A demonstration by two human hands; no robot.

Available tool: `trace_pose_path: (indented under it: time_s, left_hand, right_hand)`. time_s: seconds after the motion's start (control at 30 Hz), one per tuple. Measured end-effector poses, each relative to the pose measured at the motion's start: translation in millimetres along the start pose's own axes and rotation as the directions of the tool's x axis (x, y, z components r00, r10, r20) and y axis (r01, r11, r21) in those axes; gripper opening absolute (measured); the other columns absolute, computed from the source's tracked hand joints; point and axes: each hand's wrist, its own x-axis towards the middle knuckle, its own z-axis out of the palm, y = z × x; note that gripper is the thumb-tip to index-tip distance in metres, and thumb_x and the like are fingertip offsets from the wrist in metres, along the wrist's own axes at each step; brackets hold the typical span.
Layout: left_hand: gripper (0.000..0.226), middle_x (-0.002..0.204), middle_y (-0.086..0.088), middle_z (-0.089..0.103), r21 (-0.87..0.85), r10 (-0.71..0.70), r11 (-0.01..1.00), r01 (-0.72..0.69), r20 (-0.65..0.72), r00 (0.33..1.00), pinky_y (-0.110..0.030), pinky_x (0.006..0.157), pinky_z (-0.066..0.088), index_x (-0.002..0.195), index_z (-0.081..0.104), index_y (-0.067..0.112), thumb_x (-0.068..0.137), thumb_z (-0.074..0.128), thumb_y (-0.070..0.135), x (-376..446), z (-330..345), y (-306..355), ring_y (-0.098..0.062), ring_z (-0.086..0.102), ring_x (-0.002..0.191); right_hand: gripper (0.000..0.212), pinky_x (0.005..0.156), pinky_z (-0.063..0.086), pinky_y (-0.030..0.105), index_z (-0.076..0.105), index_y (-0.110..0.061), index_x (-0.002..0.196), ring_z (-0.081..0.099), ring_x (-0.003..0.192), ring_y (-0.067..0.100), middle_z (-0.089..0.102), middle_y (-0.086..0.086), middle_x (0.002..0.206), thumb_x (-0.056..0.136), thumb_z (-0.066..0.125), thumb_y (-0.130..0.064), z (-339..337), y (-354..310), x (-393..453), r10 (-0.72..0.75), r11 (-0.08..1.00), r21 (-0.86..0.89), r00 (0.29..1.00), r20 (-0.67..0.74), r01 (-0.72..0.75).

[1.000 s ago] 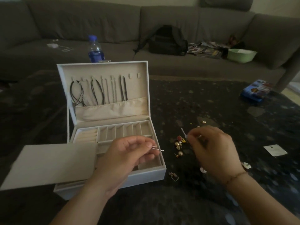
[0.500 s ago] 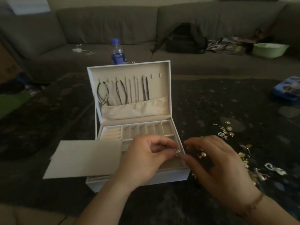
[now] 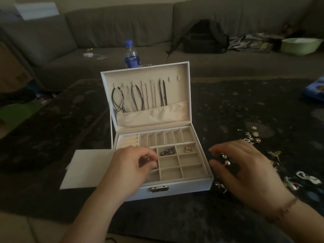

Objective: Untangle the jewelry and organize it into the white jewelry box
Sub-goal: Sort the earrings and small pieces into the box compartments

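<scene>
Head view puts the white jewelry box (image 3: 177, 187) at centre frame, lid propped up, its long side running left to right across the dark table (image 3: 228, 106). My left hand (image 3: 133, 171) is over the left column of square compartments, fingers curled, pinching a small earring (image 3: 148, 159) against the thumb. My right hand (image 3: 245, 172) hovers just right of the box's right wall, fingers loosely spread, with small pearl pieces (image 3: 226, 160) showing under the fingertips; I cannot tell whether it holds them or only covers them.

Already stored: necklaces (image 3: 140, 97) hanging in the lid, a dark chain (image 3: 167, 152) and a gold piece (image 3: 188, 149) in the middle-row cells. The loose pile of jewelry (image 3: 280, 163) lies on the table at right frame, beyond the right hand.

What matters next, as I judge it: the left hand is directly above the cells, so the earring needs only a short drop downward. The pile lies rightward, nearer the right hand.
</scene>
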Motion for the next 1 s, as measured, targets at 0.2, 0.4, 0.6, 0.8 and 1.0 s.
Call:
trace_pose_path:
  time_s: [0.2, 0.4, 0.6, 0.8, 1.0]
  left_hand:
    - [0.023, 0.093, 0.024, 0.063, 0.055, 0.052, 0.997, -0.052, 0.007, 0.999, -0.013, 0.082, 0.045, 0.095, 0.066, 0.047, 0.084, 0.075, 0.028, -4, -10, -10, 0.007, 0.058, 0.095]
    - [0.024, 0.091, 0.025, 0.058, 0.214, 0.120, 0.970, -0.117, -0.002, 0.993, -0.022, 0.085, 0.047, 0.094, 0.069, 0.043, 0.086, 0.070, 0.020, -6, -14, -16, 0.002, 0.053, 0.098]
    - [0.017, 0.088, 0.023, 0.056, 0.282, 0.130, 0.950, -0.136, 0.038, 0.991, -0.025, 0.083, 0.044, 0.095, 0.069, 0.043, 0.086, 0.059, 0.032, -7, -12, -13, 0.002, 0.048, 0.094]
    - [0.023, 0.102, 0.008, 0.069, 0.193, 0.312, 0.942, -0.276, -0.190, 0.931, -0.022, 0.086, 0.045, 0.111, 0.071, 0.020, 0.091, 0.060, 0.023, -10, 17, 20, -0.006, 0.059, 0.097]
    - [0.018, 0.102, 0.002, 0.069, 0.342, 0.726, 0.630, -0.697, 0.060, 0.685, -0.045, 0.099, 0.043, 0.103, 0.073, 0.019, 0.086, 0.066, 0.018, -23, 86, 72, -0.024, 0.059, 0.100]
  right_hand:
    - [0.035, 0.076, 0.048, 0.022, 0.070, -0.022, 0.102, 0.058, 0.091, 0.006, 0.066, -0.011, 0.094, 0.085, 0.049, -0.044, -3, 2, 1, -0.010, 1.000, 0.008, 1.000, -0.005, 0.010]
    - [0.024, 0.076, 0.048, 0.023, 0.071, -0.020, 0.100, 0.062, 0.091, 0.011, 0.068, -0.008, 0.096, 0.082, 0.060, -0.031, -10, 7, 4, 0.032, 0.999, -0.020, 0.999, 0.002, -0.032]
    - [0.024, 0.077, 0.051, 0.029, 0.069, -0.022, 0.102, 0.059, 0.093, 0.009, 0.063, -0.013, 0.095, 0.082, 0.061, -0.032, -22, 14, 8, 0.135, 0.991, -0.008, 0.990, -0.047, -0.135]
    - [0.024, 0.073, 0.045, 0.022, 0.064, -0.036, 0.111, 0.052, 0.086, 0.003, 0.050, -0.026, 0.082, 0.089, 0.062, -0.027, -33, 32, 9, 0.295, 0.949, -0.148, 0.949, 0.108, -0.279]
    - [0.024, 0.076, 0.045, 0.024, 0.062, -0.035, 0.113, 0.056, 0.090, 0.008, 0.064, -0.010, 0.102, 0.096, 0.056, -0.019, -58, 68, 8, 0.568, 0.822, -0.196, 0.793, 0.222, -0.534]
